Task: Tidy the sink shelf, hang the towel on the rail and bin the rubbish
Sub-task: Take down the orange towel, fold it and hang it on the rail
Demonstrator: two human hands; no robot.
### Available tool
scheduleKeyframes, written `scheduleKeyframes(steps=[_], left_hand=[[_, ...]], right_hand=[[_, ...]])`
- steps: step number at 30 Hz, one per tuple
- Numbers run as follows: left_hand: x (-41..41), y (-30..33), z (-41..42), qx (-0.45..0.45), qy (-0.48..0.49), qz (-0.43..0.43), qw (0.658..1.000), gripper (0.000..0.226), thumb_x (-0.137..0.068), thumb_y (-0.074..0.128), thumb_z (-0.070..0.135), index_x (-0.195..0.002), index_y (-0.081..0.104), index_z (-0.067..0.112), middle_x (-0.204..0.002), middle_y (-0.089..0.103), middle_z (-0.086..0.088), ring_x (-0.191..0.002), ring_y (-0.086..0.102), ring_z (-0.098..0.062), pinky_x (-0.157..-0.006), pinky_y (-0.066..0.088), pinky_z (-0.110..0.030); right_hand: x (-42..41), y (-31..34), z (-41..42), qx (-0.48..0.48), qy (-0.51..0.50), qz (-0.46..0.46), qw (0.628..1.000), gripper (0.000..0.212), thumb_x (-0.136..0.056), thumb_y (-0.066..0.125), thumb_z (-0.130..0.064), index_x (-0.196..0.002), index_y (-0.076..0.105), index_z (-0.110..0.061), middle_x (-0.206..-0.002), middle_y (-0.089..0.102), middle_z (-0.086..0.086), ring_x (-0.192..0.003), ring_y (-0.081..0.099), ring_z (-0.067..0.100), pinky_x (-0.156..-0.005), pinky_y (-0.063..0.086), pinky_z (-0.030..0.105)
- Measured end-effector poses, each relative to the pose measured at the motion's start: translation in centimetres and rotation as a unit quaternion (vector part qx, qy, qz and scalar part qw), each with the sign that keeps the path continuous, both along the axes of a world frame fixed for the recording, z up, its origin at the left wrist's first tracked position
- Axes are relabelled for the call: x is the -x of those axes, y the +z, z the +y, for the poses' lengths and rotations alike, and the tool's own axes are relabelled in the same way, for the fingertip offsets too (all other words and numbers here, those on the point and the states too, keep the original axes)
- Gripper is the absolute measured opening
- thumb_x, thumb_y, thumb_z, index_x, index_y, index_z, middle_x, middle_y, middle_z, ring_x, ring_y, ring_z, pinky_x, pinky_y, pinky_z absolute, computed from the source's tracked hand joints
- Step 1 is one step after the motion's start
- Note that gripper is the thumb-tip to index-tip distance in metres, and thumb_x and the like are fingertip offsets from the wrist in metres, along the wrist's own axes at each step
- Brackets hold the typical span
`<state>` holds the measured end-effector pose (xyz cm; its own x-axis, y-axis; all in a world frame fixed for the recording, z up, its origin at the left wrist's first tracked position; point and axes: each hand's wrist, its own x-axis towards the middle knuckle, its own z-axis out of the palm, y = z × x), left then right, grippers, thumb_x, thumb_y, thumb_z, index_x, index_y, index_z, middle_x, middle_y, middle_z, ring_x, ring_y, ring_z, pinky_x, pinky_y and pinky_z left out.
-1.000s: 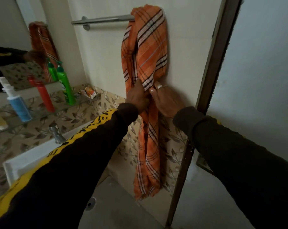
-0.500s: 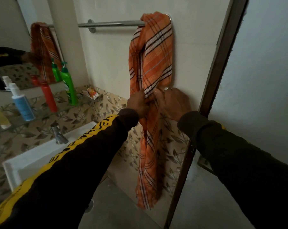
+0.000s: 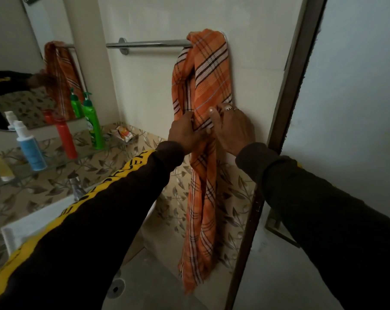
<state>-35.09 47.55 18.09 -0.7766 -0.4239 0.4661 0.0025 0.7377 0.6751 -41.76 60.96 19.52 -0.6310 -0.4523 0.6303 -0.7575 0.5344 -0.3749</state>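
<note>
An orange plaid towel hangs bunched over the right end of a chrome rail on the wall, its tail reaching almost to the floor. My left hand and my right hand both grip the towel at its middle, close together. On the glass sink shelf stand a green bottle, a red bottle and a blue and white spray bottle. A crumpled wrapper lies at the shelf's right end.
A white basin with a chrome tap sits below the shelf. A mirror hangs above it. A dark door frame runs down just right of the towel. A floor drain lies below.
The view has tilted upward, so rail and towel sit lower in frame. Both hands stay gripping the towel's middle, shifting only slightly.
</note>
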Motion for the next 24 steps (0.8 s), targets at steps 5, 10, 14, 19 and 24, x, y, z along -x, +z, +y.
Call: scheduleKeyframes(steps=[5,10,14,19,24], left_hand=[[-0.2,-0.2,-0.4,0.037,0.020,0.008,0.999,0.038,-0.087,0.069,0.026,-0.122,0.060,0.015,-0.116,0.067,-0.004,-0.103,0.063,-0.023,-0.079,0.043,-0.023],[0.1,1.6,-0.3,0.008,0.016,0.054,0.998,0.045,-0.085,0.070,0.043,-0.120,0.063,0.016,-0.112,0.069,-0.001,-0.095,0.064,-0.016,-0.084,0.053,-0.030],[1.1,3.4,-0.3,0.011,0.023,0.065,0.998,0.046,-0.084,0.071,0.041,-0.121,0.062,0.015,-0.116,0.068,-0.001,-0.101,0.063,-0.016,-0.083,0.049,-0.024],[2.2,3.1,0.1,0.003,0.042,0.063,0.997,0.054,-0.084,0.072,0.037,-0.129,0.055,0.012,-0.126,0.063,-0.009,-0.113,0.059,-0.026,-0.093,0.045,-0.028],[2.6,2.6,0.3,-0.026,0.044,0.081,0.995,0.052,-0.085,0.070,0.033,-0.131,0.052,0.015,-0.128,0.062,-0.009,-0.115,0.058,-0.027,-0.088,0.038,-0.021]], right_hand=[[0.4,0.4,-0.3,0.006,0.006,0.007,1.000,0.056,-0.104,0.030,-0.055,-0.135,0.052,-0.013,-0.126,0.062,0.014,-0.112,0.061,0.032,-0.096,0.051,0.050],[1.0,1.6,-1.1,0.036,0.000,-0.010,0.999,0.058,-0.103,0.031,-0.057,-0.133,0.053,-0.013,-0.129,0.060,0.012,-0.116,0.059,0.029,-0.099,0.050,0.050],[1.3,2.2,-1.7,0.073,0.018,-0.038,0.996,0.053,-0.105,0.033,-0.051,-0.134,0.054,-0.012,-0.126,0.064,0.010,-0.116,0.060,0.026,-0.101,0.049,0.048],[1.4,2.3,-2.0,0.072,0.071,-0.064,0.993,0.045,-0.108,0.033,-0.039,-0.135,0.054,-0.009,-0.117,0.069,0.012,-0.110,0.065,0.027,-0.099,0.050,0.049],[1.4,1.8,-2.0,0.062,0.091,-0.066,0.992,0.044,-0.108,0.035,-0.034,-0.139,0.052,-0.009,-0.127,0.065,0.017,-0.115,0.062,0.032,-0.101,0.049,0.051]])
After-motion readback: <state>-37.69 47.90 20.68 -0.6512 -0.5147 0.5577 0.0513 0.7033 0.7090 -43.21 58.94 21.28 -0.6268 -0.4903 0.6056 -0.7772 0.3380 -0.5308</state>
